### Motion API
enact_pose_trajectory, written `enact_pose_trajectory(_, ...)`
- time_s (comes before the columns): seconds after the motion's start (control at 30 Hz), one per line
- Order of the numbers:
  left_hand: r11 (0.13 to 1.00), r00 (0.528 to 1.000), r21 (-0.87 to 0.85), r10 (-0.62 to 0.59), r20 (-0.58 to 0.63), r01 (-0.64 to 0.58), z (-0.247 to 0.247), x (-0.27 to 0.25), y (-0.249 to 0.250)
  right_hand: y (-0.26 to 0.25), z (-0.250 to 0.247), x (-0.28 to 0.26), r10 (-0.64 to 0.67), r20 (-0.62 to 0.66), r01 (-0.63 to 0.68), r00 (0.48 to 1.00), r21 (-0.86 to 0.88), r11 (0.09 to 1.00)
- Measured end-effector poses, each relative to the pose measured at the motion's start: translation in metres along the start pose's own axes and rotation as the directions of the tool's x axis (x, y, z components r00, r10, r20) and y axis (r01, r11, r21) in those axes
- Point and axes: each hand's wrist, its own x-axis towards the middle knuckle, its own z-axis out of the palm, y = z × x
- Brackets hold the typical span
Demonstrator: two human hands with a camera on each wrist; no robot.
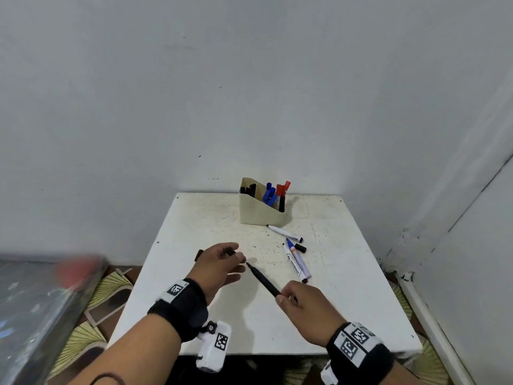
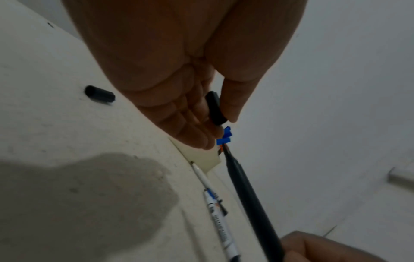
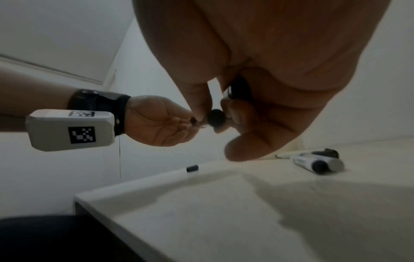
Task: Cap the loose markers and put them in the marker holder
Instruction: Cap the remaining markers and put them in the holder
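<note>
My left hand pinches a small black cap between thumb and fingers above the white table. My right hand grips the back end of an uncapped black marker. Its tip points up-left and sits just short of the cap. The beige marker holder stands at the table's far edge with black, blue and red capped markers in it. In front of the holder lie three loose markers: a white one and two side by side, beside a loose black cap.
Another black cap lies on the table to the left of my left hand. White walls close in behind and to the right. A blurred grey and red object stands left of the table, over a patterned floor.
</note>
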Motion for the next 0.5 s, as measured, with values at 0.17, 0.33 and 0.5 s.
enact_pose_trajectory(0.17,0.879,0.976,0.474,0.057,-0.211,0.051,-0.030,0.024,-0.029,0.024,0.014,0.024,0.119,-0.022,-0.121,0.993,-0.222,0.967)
enact_pose_trajectory(0.33,0.555,0.919,0.805,0.168,-0.356,0.210,-0.065,0.047,-0.024,0.023,0.023,0.046,0.145,0.003,-0.138,0.989,-0.303,0.943)
enact_pose_trajectory(0.5,0.348,0.914,0.869,0.073,-0.400,0.352,-0.083,0.075,-0.025,0.026,0.023,0.050,0.192,0.030,-0.174,0.981,-0.307,0.936)
